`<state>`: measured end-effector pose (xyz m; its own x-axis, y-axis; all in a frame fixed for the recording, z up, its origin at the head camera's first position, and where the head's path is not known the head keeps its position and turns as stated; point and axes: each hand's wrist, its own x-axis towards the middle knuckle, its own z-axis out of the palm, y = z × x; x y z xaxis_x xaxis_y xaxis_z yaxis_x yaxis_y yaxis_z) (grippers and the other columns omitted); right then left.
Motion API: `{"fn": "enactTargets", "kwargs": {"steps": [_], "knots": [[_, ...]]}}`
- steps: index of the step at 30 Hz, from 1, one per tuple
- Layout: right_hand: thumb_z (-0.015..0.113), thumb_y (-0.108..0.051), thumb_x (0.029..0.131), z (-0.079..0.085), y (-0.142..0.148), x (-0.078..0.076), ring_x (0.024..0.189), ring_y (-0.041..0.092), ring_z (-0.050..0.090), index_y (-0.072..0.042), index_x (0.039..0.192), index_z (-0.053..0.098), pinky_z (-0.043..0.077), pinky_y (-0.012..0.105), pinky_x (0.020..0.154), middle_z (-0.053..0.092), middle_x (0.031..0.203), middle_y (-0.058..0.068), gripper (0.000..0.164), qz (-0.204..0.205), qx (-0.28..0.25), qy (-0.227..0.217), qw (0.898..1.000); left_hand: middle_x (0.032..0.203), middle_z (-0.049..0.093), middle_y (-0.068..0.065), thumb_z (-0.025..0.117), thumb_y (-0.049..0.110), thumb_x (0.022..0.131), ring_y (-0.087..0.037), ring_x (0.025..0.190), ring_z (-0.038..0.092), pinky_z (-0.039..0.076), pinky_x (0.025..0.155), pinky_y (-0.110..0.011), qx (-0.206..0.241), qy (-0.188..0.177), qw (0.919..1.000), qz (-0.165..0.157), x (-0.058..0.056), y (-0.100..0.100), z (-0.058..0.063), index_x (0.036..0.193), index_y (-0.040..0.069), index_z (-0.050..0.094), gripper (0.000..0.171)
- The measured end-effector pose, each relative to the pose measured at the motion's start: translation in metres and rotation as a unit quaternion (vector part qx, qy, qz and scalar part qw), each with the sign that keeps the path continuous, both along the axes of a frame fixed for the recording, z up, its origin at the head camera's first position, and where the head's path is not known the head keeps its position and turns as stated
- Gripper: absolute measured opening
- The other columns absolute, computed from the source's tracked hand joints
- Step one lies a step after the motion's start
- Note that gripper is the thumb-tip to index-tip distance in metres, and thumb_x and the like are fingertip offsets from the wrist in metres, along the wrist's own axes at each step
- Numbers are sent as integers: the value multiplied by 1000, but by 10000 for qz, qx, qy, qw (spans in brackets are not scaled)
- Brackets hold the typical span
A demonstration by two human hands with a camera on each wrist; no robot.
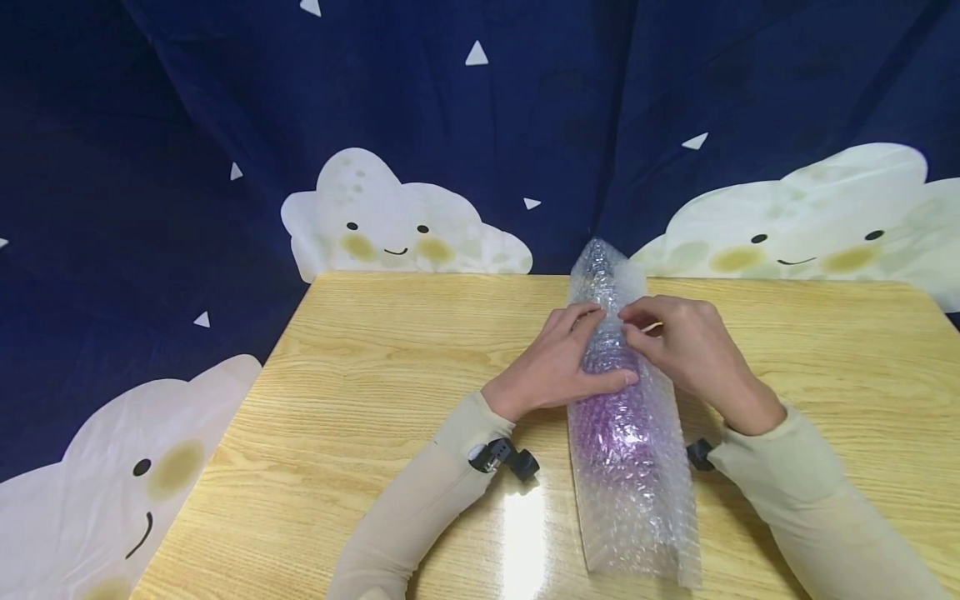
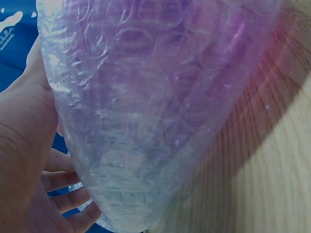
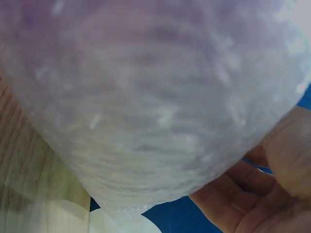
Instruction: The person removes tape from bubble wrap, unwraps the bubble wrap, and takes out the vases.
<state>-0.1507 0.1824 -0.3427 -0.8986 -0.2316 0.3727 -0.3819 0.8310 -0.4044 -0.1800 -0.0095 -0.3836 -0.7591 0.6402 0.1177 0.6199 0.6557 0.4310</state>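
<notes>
Two pale sleeves reach in from the bottom of the head view, each with a small black camera at the wrist. Between them lies the wrap, a long sheet of clear bubble wrap with something purple inside, running lengthwise away from the person, right of the view's middle. Its near end is loose and flat, with a ragged right edge.

Farther along, the left hand rests on the wrap from the left, thumb laid straight across it, other fingers loosely bent. The right hand comes in from the right, fingers curled, thumb and forefinger pinching the wrap just beside the left fingertips.

The wood table gives wide room left of the wrap, out to its slanting left edge, and a fair stretch beyond the right hand. Ahead there is little: the wrap's narrowed tip shows above the far edge's line; whether raised or overhanging, I cannot tell. Behind hangs a navy curtain with smiling clouds.
</notes>
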Motion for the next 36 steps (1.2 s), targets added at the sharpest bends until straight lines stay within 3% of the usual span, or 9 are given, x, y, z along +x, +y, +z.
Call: {"fn": "enactTargets", "kwargs": {"steps": [17,24,36], "knots": [[78,-25,83,-9,-2,-5,70,23,72,-7,96,75,58,41,63,77,82,10,23,-128,-75,203,9997,159,26,-1,51,77,82,-18,147,25,32,121,-34,13,2,10000,-29,0,0,-2,154,11,28,100],[79,-24,81,-12,-3,-8,70,22,72,-7,94,75,58,41,64,76,80,9,22,-88,-133,279,9995,159,27,-3,51,76,83,-19,146,26,33,120,-34,29,46,10000,-60,0,0,-1,153,10,29,99],[75,-18,84,-18,-3,-12,77,23,69,-7,107,74,58,40,65,71,92,10,26,101,-61,165,9998,157,29,-4,53,74,83,-18,144,28,36,118,-34,77,187,9997,-117,0,0,-1,153,14,31,95]]}}
